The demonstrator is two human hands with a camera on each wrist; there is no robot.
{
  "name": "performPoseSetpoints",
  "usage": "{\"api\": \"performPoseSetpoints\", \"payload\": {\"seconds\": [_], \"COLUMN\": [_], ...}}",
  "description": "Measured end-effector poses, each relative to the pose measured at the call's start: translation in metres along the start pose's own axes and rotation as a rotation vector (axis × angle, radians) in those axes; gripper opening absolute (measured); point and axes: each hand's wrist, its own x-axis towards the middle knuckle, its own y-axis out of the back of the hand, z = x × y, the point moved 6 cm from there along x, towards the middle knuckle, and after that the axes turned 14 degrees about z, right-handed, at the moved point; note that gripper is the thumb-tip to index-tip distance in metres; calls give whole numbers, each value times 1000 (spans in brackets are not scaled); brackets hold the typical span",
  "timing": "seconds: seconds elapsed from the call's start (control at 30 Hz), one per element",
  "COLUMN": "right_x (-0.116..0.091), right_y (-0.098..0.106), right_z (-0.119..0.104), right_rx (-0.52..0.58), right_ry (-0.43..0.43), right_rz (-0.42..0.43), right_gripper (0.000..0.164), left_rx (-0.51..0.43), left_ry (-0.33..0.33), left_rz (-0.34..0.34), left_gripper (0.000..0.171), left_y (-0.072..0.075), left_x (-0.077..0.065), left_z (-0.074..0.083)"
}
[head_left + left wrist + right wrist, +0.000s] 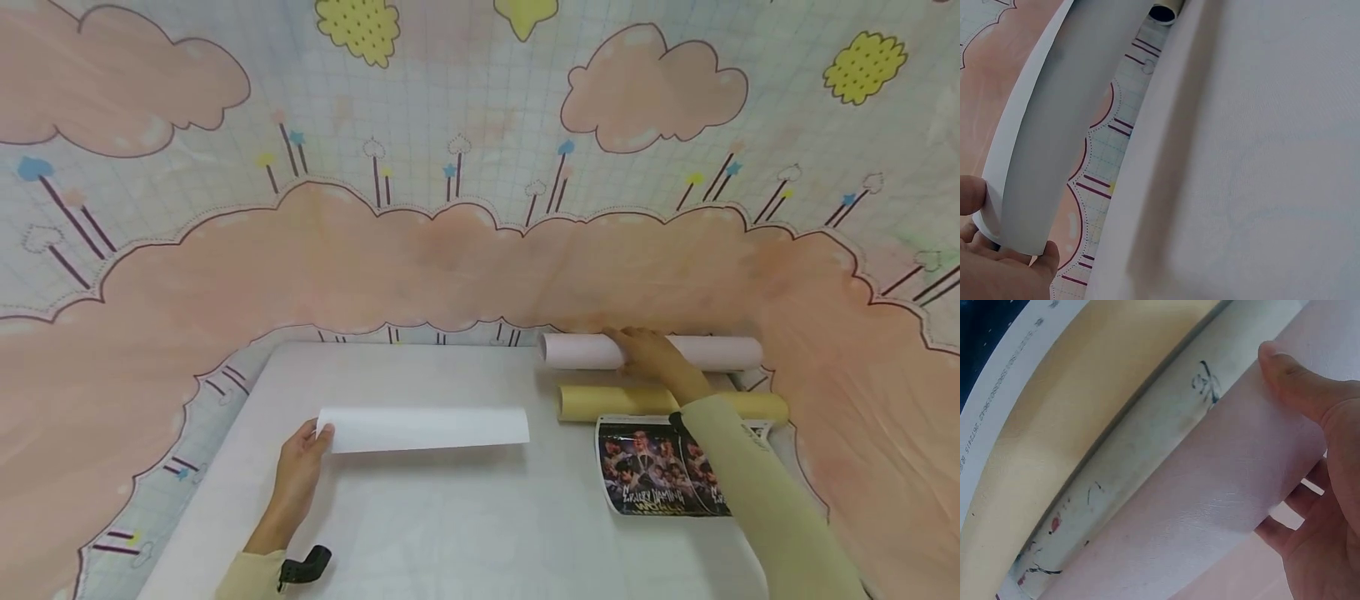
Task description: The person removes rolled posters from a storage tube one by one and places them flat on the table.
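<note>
My left hand (300, 458) pinches the left end of a white sheet of paper (427, 431), which curves lengthwise and casts a shadow on the table below it. In the left wrist view the thumb lies on one face of the curled paper (1054, 131) and the fingers on the other. At the back right, my right hand (652, 358) grips a pale pinkish-white paper roll (720, 353) around its middle. From the right wrist view, the thumb presses the roll's (1210, 469) near side and the fingers curl round its far side.
A yellow roll (600, 403) lies just in front of the pale roll. Nearer still is a dark printed poster (645, 471) with a white border, partly covered by the right forearm. A white-topped table (450, 533) is beneath, with a cloud-patterned cloth (450, 267) behind it.
</note>
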Motion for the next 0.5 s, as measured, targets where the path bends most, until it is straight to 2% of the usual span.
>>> {"api": "performPoseSetpoints", "payload": {"seconds": [0.33,0.5], "right_x": [-1,-3], "right_y": [-12,-16], "right_z": [3,5], "right_rx": [4,37], "right_ry": [-34,-77], "right_rz": [-51,-80], "right_gripper": [84,84], "left_rx": [-4,-1], "left_ry": [-26,-31], "left_rz": [7,5], "left_gripper": [59,57], "left_y": [-2,-2], "left_x": [1,-1], "left_z": [5,8]}}
